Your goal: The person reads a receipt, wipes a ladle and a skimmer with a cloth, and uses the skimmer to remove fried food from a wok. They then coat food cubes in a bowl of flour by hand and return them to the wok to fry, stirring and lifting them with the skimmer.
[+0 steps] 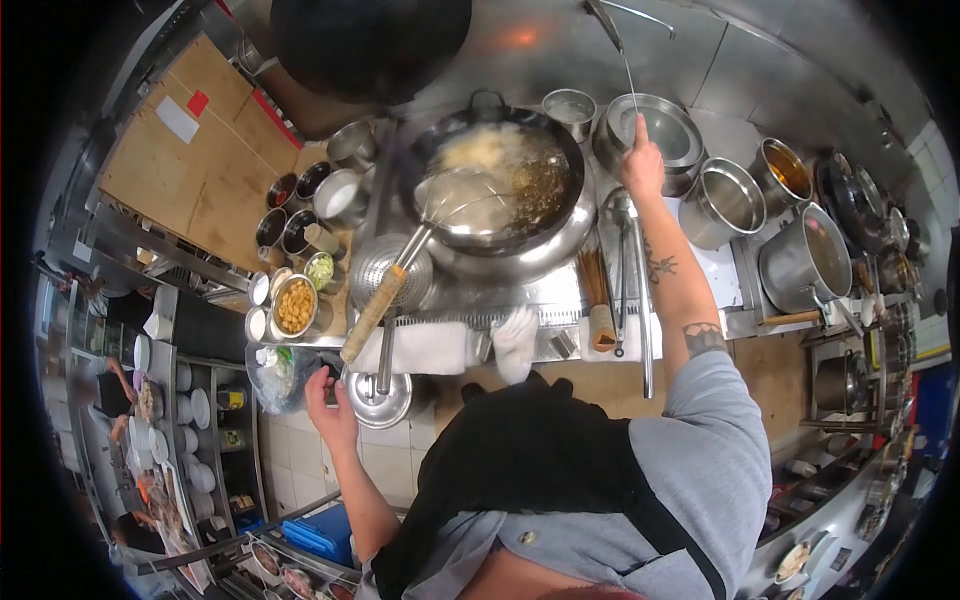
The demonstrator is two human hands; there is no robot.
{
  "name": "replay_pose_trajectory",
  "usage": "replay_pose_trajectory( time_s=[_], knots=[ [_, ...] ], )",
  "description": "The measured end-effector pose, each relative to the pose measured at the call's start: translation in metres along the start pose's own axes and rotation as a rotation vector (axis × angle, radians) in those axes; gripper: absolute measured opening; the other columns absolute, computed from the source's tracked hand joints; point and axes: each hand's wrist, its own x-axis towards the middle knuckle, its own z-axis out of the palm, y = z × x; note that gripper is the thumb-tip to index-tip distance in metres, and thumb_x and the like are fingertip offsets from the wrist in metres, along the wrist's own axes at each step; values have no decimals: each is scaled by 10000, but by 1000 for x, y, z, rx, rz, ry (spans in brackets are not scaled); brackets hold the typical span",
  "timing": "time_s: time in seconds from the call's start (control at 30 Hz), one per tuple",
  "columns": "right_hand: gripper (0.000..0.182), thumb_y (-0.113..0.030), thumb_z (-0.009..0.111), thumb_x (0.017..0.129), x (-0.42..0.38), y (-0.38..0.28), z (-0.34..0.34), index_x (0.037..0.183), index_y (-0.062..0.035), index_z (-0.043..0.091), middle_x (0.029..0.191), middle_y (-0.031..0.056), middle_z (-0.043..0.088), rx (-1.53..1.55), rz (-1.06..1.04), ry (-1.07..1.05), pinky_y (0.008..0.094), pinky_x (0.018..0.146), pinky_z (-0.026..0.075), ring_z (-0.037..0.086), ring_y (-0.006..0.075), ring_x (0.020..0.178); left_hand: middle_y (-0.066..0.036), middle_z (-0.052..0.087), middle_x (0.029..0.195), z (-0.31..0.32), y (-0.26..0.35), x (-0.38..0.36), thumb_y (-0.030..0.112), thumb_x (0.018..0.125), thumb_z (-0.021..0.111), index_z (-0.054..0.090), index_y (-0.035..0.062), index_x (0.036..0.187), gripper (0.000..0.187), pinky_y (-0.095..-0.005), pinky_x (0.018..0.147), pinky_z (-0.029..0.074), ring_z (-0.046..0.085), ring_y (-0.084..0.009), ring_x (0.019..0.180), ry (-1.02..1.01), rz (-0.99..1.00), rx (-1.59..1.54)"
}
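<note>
My right hand [643,165] is raised at the back of the stove, its fingers closed around a thin metal rod [630,82] above a steel pot of water [668,135]. Below the wrapped end of a wire skimmer's handle [375,315], my left hand [335,408] is empty, with its fingers loosely bent and apart. The skimmer's head rests over a large black wok [575,190]. Pale yellow food [485,150] sits in bubbling oil at the wok's far side. A perforated ladle [392,270] lies beside the skimmer handle.
Bowls of seasonings [312,180] and yellow pieces [295,305] stand at left. A brush [600,325] and long-handled tools [645,310] lie right of the wok. Steel pots [722,205] fill the right side. Other people's arms [122,380] show far left.
</note>
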Motion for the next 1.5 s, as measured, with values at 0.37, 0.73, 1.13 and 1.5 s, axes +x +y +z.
replay_pose_trajectory(
  time_s=[0.37, 0.73, 1.13, 1.5],
  knots=[
    [491, -97, 515, 877, -44, 39, 26, 1368, -97, 505, 1096, 295, 645, 45, 124, -210, 498, 909, 498, 613, 451, 1055, -117, 590, 1162, 2, 8, 2, -46, 840, 596, 607, 6, 1182, 346, -307, 843, 475, 574, -206, 940, -36, 33, -6],
    [335, -254, 427, 1043, -157, 68, -32, 1311, -84, 532, 791, 36, 584, 1115, 666, -187, 251, 477, 400, 463, 94, 572, -97, 593, 1137, 35, -4, 14, -7, 877, 600, 608, -2, 1177, 300, -265, 806, 472, 587, -152, 916, -130, 70, -98],
    [343, -233, 387, 1060, -206, 66, -92, 1376, -112, 441, 801, 16, 550, 1465, 735, -195, 193, 411, 278, 330, 39, 497, -105, 639, 1065, 94, 32, 21, -11, 858, 615, 632, 8, 1148, 291, -285, 781, 499, 622, -166, 835, -343, 99, -279],
    [284, -196, 381, 1049, -214, 90, -76, 1295, -67, 442, 789, 58, 541, 1728, 964, -300, 200, 372, 281, 334, 65, 470, -100, 661, 1050, 112, 43, -1, 15, 883, 592, 625, 11, 1178, 296, -292, 780, 518, 636, -169, 828, -500, 59, -338]
  ],
)
